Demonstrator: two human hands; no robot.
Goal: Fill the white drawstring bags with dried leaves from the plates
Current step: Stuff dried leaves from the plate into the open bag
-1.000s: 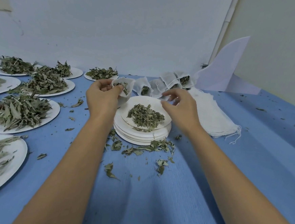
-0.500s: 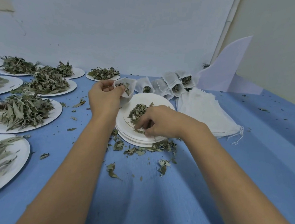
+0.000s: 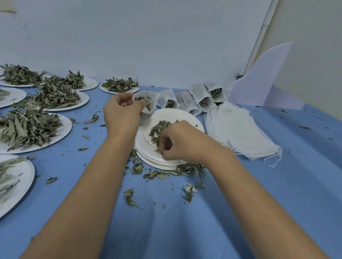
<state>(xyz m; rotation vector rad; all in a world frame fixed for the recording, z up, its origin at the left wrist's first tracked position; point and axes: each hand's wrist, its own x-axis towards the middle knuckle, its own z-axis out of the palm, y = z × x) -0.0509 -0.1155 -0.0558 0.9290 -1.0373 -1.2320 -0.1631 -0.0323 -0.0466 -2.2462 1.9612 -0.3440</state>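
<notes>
- White cloth drawstring bag (image 3: 148,102), mouth open and part-filled with crumbled leaf, is pinched at its rim in the left hand (image 3: 122,115) grip, over the plates' far-left edge.
- Stack of round white paper plates (image 3: 189,116): the top one carries a small heap of crushed dried leaves (image 3: 157,128).
- The right hand (image 3: 183,142) grip is curled into that heap, fingertips pinching leaf bits.
- Several filled white bags (image 3: 204,100) stand behind the stack; flat empty white bags (image 3: 233,130) lie piled to its right.
- Round white leaf-heaped plates (image 3: 63,130) sit left on the blue-covered bench (image 3: 179,222).

Right hand (image 3: 182,139) has dropped onto the leaves (image 3: 157,128).
</notes>
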